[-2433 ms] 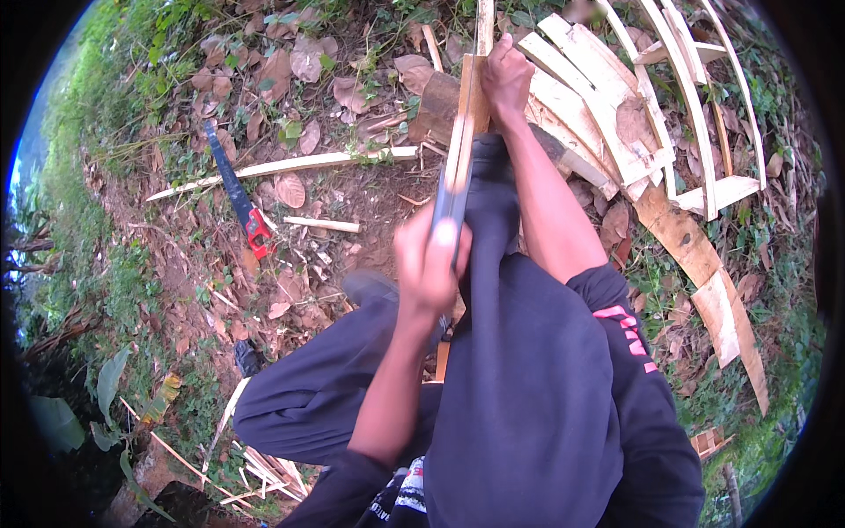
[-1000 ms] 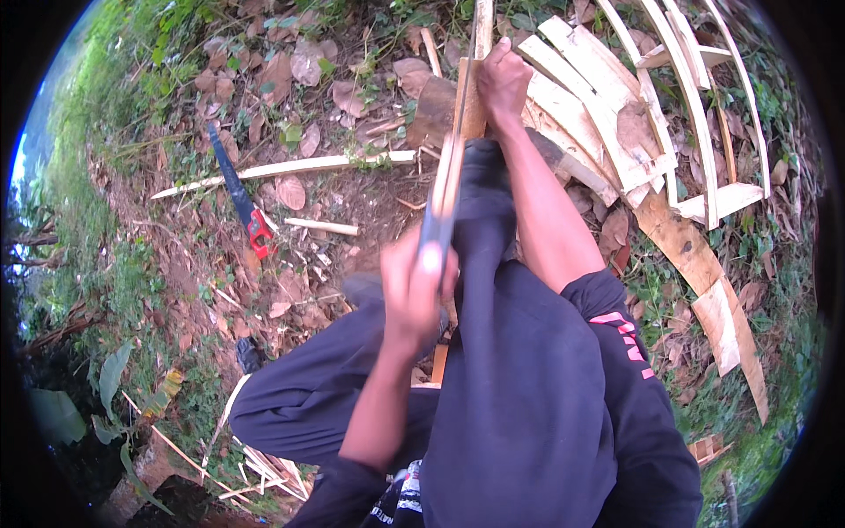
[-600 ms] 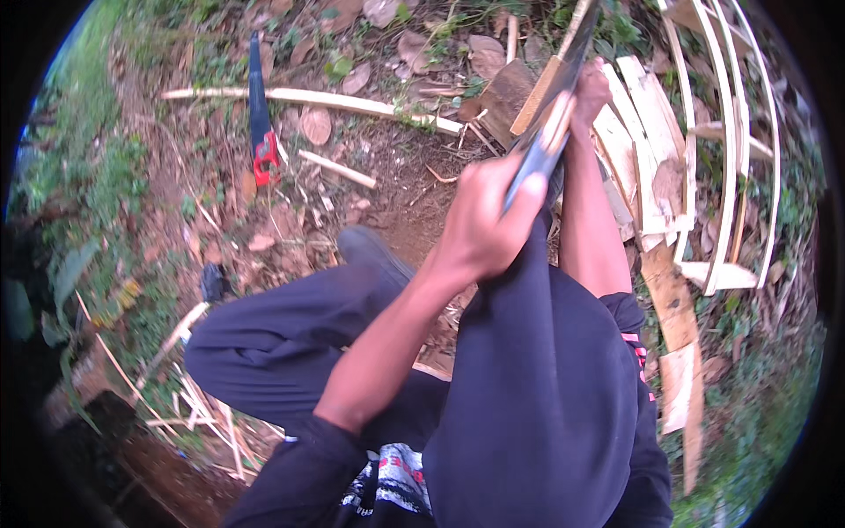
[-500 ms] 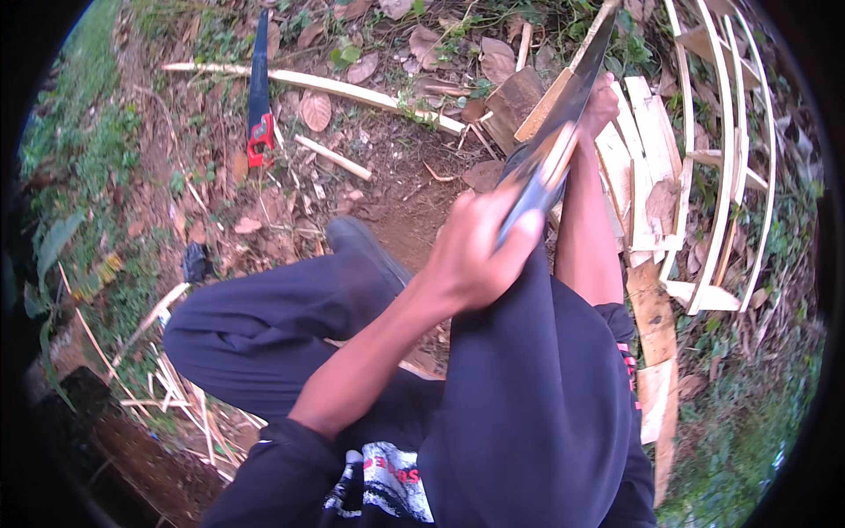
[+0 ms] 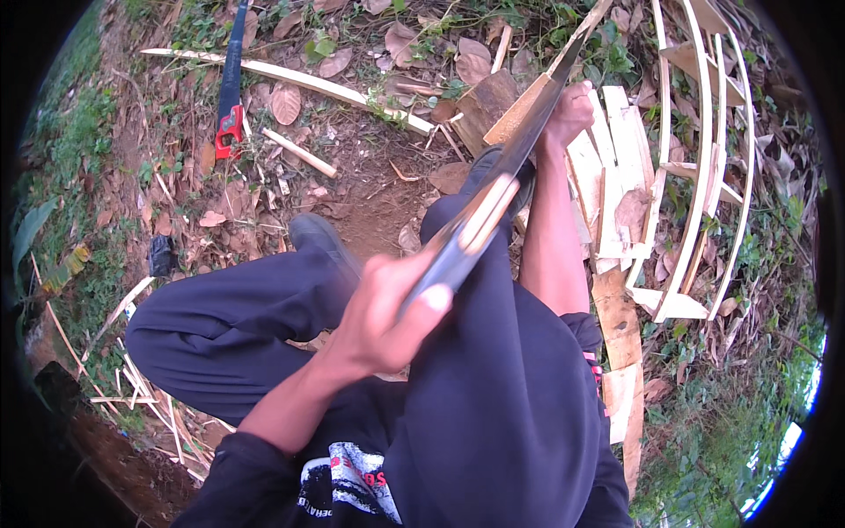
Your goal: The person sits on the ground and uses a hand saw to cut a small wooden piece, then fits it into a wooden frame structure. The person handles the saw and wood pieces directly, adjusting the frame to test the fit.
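Observation:
My left hand (image 5: 380,319) is closed round the handle of a hand saw (image 5: 535,123), its blade slanting away to the upper right. Under and beside the blade lies a pale piece of wood (image 5: 517,113), propped on a brown wooden block (image 5: 482,107) by my foot. My right hand (image 5: 570,113) is closed in a fist on the far side of the blade, at the wood; the blade hides part of its grip. My right forearm passes outside my raised right knee. The saw's handle is smeared by motion.
A second saw (image 5: 231,97) with a red handle lies at the far left, near a long pale strip (image 5: 299,77) and a short stick (image 5: 299,152). Cut boards (image 5: 616,167) and a curved slatted wooden frame (image 5: 700,176) lie at the right. Thin offcuts (image 5: 158,409) are scattered at the lower left.
My left hand has drawn the saw back toward me, down and to the left. My right hand stays at the wood. The whole view has shifted slightly.

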`<state>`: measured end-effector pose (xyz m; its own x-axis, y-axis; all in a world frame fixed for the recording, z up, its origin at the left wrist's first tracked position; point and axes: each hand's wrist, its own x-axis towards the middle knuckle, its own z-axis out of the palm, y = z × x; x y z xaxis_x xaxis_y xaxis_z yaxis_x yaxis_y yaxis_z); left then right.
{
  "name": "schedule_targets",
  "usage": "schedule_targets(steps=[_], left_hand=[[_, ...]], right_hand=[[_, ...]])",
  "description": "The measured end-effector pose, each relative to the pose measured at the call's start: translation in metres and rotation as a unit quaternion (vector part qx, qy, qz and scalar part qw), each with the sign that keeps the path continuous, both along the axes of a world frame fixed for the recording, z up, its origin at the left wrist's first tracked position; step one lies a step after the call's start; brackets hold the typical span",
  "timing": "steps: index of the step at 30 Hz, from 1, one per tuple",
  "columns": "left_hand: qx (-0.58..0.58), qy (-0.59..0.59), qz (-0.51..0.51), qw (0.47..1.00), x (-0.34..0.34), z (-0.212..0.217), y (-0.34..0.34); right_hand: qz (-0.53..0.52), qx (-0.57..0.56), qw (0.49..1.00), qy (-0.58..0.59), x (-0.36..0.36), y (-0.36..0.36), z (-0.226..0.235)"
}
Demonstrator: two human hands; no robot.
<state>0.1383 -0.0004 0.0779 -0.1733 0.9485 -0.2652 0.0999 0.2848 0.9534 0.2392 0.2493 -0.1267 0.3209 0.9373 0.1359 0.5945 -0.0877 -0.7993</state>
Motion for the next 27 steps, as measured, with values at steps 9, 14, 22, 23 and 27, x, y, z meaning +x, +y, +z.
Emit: schedule_targets(steps=[9, 14, 22, 23, 27], left_hand=[[-0.053, -0.022, -0.018, 0.998, -0.006, 0.012, -0.025], [-0.051, -0.066, -0.024, 0.996, -0.006, -0.035, 0.076], [-0.019, -0.043, -0.025, 0.999, -0.002, -0.022, 0.021], [-0.022, -0.021, -0.046, 0.998, -0.005, -0.04, 0.051], [-0.025, -0.018, -0.032, 0.999, 0.003, -0.031, 0.037]], right_hand=[[-0.008, -0.002, 1.0, 0.027, -0.002, 0.004, -0.005], [0.002, -0.011, 0.999, 0.048, -0.001, 0.003, 0.005], [0.01, 0.005, 1.0, 0.014, -0.003, 0.005, 0.002], [0.013, -0.011, 0.999, 0.027, -0.001, 0.003, 0.003], [0.009, -0.023, 1.0, 0.013, 0.006, 0.005, -0.011]])
